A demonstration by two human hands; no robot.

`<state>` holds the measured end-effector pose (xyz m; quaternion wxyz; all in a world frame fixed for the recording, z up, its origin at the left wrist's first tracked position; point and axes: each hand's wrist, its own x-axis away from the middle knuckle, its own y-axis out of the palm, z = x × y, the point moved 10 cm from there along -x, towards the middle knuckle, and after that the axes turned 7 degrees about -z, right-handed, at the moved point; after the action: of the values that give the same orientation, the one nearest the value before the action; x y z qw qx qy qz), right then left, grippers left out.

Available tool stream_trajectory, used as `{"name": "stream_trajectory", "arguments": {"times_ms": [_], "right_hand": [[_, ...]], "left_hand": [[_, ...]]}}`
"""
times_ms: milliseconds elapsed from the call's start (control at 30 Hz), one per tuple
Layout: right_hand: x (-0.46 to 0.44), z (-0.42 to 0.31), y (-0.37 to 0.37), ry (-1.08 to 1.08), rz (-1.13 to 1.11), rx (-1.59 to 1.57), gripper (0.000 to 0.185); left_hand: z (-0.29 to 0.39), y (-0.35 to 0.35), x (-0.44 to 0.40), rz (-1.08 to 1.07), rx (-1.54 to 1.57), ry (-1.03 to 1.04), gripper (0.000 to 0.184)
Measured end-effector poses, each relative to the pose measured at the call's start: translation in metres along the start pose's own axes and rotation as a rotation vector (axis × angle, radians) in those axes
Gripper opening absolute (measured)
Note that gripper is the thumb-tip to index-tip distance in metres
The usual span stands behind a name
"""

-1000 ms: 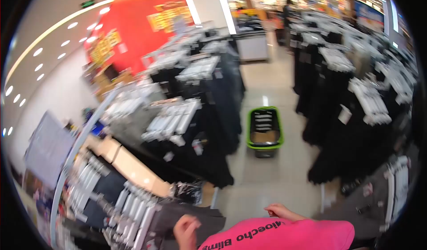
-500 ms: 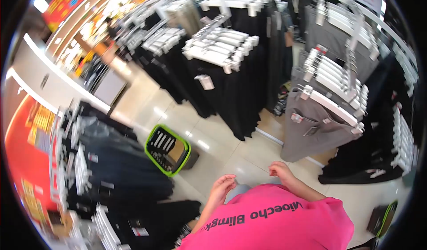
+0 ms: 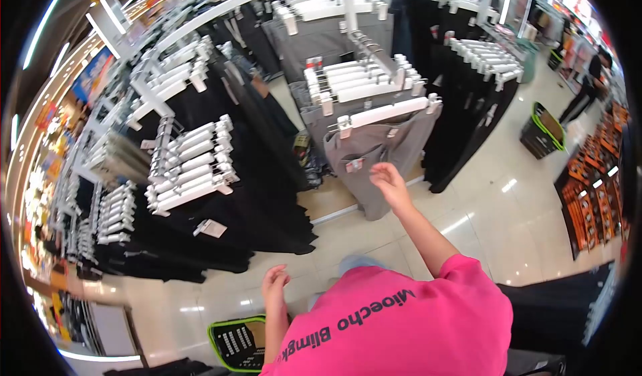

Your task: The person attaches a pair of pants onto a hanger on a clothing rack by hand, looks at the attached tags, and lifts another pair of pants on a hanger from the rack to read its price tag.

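My right hand [image 3: 389, 180] is raised in front of a pair of grey trousers [image 3: 358, 192], its fingers loosely stretched and nothing held. Whether the fingertips touch the cloth cannot be made out. These trousers hang at the front of a rack from a white clip hanger [image 3: 388, 114], with a small tag [image 3: 354, 166] by the pocket. Low in front of my body, my left hand [image 3: 275, 284] is loosely bent with its fingers apart and holds nothing. Closest to it are hanging black trousers [image 3: 267, 222] and, lower down, a green-rimmed black shopping basket [image 3: 234, 329] on the floor.
White hangers [image 3: 194, 165] with black garments fill the rack on the left. More black trousers [image 3: 461, 115] hang at right. Beyond them, another green-rimmed basket [image 3: 543, 132] stands near a person [image 3: 588, 85] in dark clothes. An orange-and-black display [image 3: 595, 175] borders the tiled floor [image 3: 461, 235].
The view has turned to the right, bringing the grey trousers to the middle. My right hand has risen and reached out towards them. My left hand stays low by my body.
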<state>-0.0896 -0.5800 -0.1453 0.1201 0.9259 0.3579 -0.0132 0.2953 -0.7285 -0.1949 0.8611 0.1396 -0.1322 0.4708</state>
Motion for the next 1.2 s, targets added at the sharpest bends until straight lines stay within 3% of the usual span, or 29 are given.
{"name": "stream_trajectory", "arguments": {"times_ms": [133,233,367,500,567,733,867,1100,1200], "right_hand": [[0.001,-0.021,-0.007,0.039,0.072,0.093,0.035],[-0.008,-0.025,-0.033,-0.087,0.193,0.170,0.039],[-0.023,-0.023,-0.071,-0.091,0.319,0.453,0.045],[-0.046,-0.025,-0.067,-0.062,0.250,0.729,0.049],[-0.054,-0.034,-0.047,-0.217,0.163,1.078,0.051],[-0.070,-0.006,-0.053,-0.098,0.069,0.962,0.045],[-0.070,-0.014,-0.051,-0.233,0.021,0.921,0.037],[-0.058,-0.012,-0.042,-0.252,-0.220,0.842,0.033],[-0.043,-0.023,-0.046,-0.202,-0.240,0.776,0.031]], "left_hand": [[0.001,-0.015,-0.004,-0.094,0.096,-0.044,0.021],[-0.003,-0.020,-0.008,-0.090,0.106,-0.088,0.020],[-0.001,-0.007,-0.021,-0.179,0.079,-0.110,0.020],[0.019,0.018,-0.032,-0.317,0.032,-0.038,0.017],[0.031,0.032,-0.029,-0.363,0.011,0.005,0.018],[0.029,0.059,-0.032,-0.394,-0.055,-0.031,0.019],[0.010,0.081,-0.044,-0.419,-0.090,-0.109,0.020],[0.007,0.190,-0.071,-0.482,-0.156,-0.131,0.023],[0.006,0.248,-0.082,-0.573,-0.201,-0.048,0.032]]}}
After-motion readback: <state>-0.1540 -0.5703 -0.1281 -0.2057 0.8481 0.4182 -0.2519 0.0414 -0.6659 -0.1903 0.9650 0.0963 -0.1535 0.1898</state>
